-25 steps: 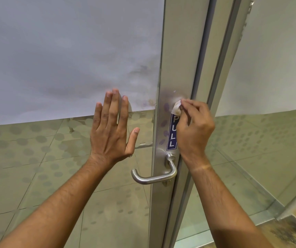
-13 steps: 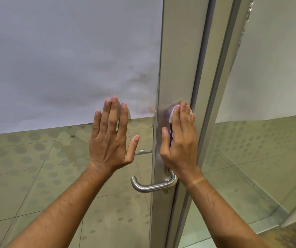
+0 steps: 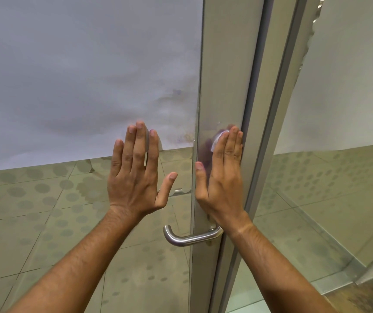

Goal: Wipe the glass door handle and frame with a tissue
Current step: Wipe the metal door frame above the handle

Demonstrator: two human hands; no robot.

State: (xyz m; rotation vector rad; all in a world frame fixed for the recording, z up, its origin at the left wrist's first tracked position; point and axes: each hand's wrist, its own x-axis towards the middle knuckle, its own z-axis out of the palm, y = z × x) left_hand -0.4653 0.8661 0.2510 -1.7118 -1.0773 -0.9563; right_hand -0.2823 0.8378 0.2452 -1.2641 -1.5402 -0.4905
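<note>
A metal door frame (image 3: 225,71) runs upright through the middle, with a curved steel handle (image 3: 187,238) low on it. My right hand (image 3: 222,177) lies flat on the frame above the handle, pressing a white tissue (image 3: 218,138) whose edge shows beside the fingers. The hand covers the PULL sticker. My left hand (image 3: 136,175) rests flat with fingers spread on the glass pane (image 3: 68,199) left of the frame, holding nothing.
The upper part of the pane carries white frosted film (image 3: 79,75) with smudges near the frame. A second glass panel (image 3: 339,177) stands to the right. Tiled floor shows through the glass, and a brown mat (image 3: 361,299) lies at the bottom right.
My right hand went from pinching the tissue at the sticker to pressing it flat on the frame, fingers up. The left hand stayed on the glass.
</note>
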